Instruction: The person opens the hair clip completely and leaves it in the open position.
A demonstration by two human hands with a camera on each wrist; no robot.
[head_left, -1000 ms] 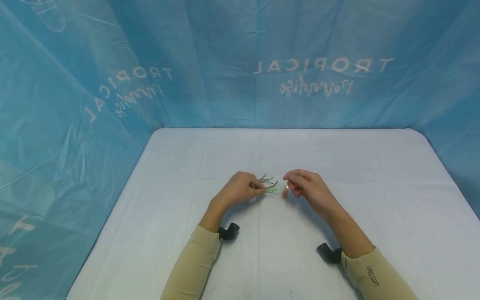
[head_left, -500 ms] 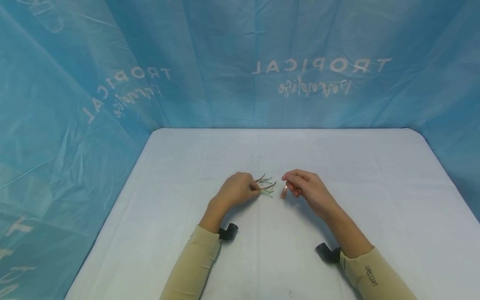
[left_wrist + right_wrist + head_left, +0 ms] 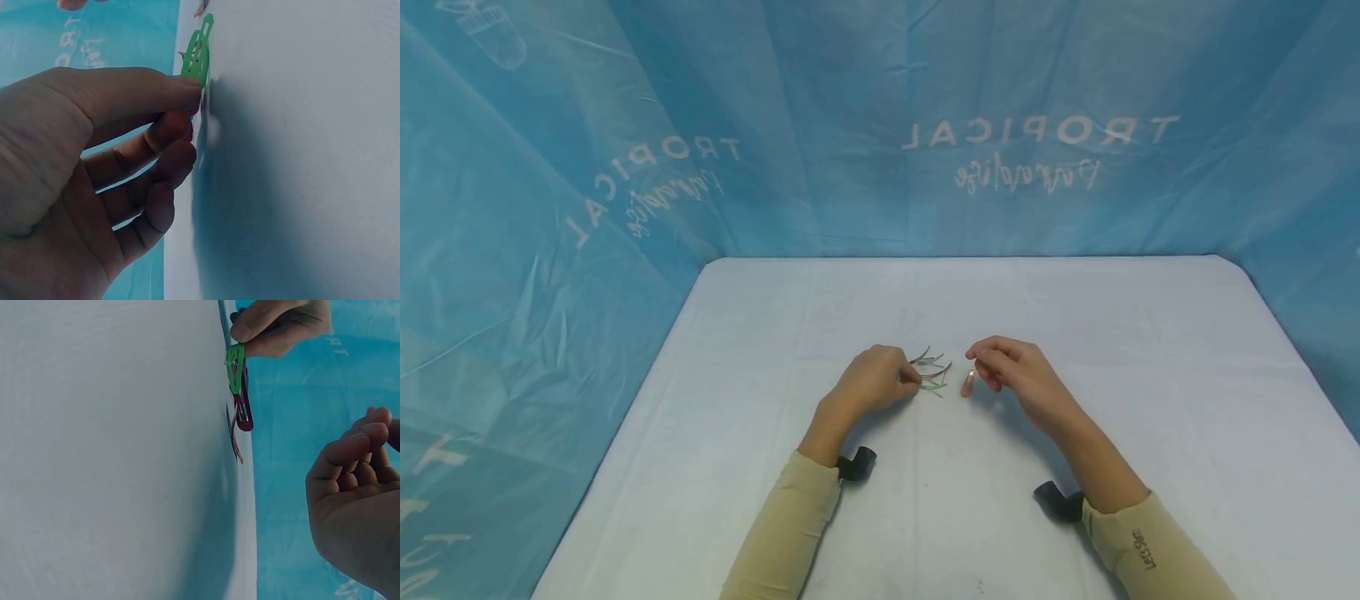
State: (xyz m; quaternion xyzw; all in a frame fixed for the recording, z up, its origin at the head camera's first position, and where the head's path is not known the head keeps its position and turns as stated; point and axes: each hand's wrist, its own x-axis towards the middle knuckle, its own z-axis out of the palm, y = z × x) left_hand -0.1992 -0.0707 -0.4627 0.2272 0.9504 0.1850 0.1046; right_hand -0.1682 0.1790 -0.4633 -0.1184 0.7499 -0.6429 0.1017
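Near the middle of the white table my left hand [image 3: 874, 379] pinches a fanned bunch of snap hair clips [image 3: 935, 386] between thumb and fingers. A green snap hair clip [image 3: 197, 59] sticks out past the thumb in the left wrist view; behind it a dark red clip [image 3: 245, 415] shows in the right wrist view. The clips' gripped ends are hidden by the fingers. Just right of the bunch lies a copper-coloured hair clip [image 3: 967, 384]. Above and beside it hovers my right hand [image 3: 1018, 375], fingers loosely bent, nothing seen between them.
A white cloth covers the table [image 3: 970, 300]. Blue printed curtains [image 3: 865, 125] hang behind it and at both sides. A black wrist mount sits at each forearm, the left one [image 3: 859, 464] and the right one [image 3: 1056, 502], close above the cloth.
My left fingers have shifted slightly left, and more of the clips show, with the green ones spread wider. The right hand and the copper-coloured clip stay almost still.
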